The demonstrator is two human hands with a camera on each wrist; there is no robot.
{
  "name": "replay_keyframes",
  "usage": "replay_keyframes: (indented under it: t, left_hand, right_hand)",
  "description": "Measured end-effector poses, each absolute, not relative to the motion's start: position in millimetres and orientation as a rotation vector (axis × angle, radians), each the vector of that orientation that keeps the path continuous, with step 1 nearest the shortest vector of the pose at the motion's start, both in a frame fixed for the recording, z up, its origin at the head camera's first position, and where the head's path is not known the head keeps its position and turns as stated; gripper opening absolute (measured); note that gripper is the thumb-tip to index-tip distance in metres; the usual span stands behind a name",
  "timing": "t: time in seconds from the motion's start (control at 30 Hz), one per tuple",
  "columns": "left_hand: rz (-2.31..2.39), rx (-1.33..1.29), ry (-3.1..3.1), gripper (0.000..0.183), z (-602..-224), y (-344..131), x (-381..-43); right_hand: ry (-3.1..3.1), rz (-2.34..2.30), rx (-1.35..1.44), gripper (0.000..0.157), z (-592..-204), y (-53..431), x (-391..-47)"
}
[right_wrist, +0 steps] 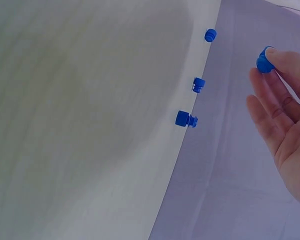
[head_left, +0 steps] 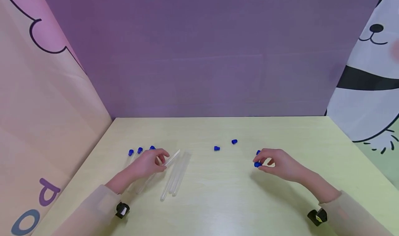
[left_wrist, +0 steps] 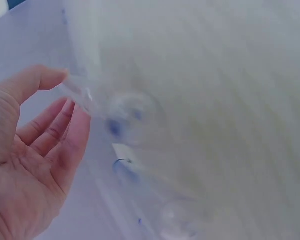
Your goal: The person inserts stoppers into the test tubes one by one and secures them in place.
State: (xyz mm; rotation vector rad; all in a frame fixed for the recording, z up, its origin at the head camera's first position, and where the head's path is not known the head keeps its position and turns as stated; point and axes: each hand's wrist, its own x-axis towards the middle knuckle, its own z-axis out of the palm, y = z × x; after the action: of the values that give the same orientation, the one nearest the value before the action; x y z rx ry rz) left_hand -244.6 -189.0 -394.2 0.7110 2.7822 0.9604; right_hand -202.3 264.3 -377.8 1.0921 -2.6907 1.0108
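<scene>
Above the left side of the table, my left hand (head_left: 148, 164) pinches a clear test tube (head_left: 173, 157) between thumb and fingertips. The tube slants, its upper end pointing up and right; in the left wrist view it is blurred. To the right, my right hand (head_left: 282, 164) holds a blue stopper (head_left: 257, 164) between thumb and fingers, above the tabletop. Uncapped clear test tubes (head_left: 182, 173) lie side by side just right of my left hand. Capped tubes with blue stoppers (head_left: 131, 153) lie behind and beneath that hand, partly hidden by it.
Loose blue stoppers (head_left: 216, 148) lie farther back on the pale wooden table (head_left: 218, 201), one of them (head_left: 258, 152) just behind my right fingers. A purple cloth (head_left: 218, 55) stands along the far edge, with printed cloths (head_left: 56, 125) at both sides.
</scene>
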Motion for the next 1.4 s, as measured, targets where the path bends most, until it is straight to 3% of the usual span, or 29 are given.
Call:
replay_keyframes:
  t: [0.33, 0.73, 1.13, 1.4]
  left_hand:
    - [1.070, 0.781, 2.826, 0.030, -381, -188, -235]
    - [1.191, 0.905, 2.773, 0.018, -373, -171, -218]
    - [1.186, 0.988, 2.728, 0.017, -368, -159, -209]
    - [1.093, 1.053, 2.718, 0.015, -366, -148, -207]
  right_hand:
    - [-2.625, 1.029, 1.071, 0.032, -375, 269, -199]
    - [-2.491, 1.114, 1.168, 0.030, -367, 257, -197]
    - [-2.470, 1.275, 1.199, 0.028, -365, 243, -201]
    - [-2.534, 1.291, 1.109, 0.025, -357, 235, -201]
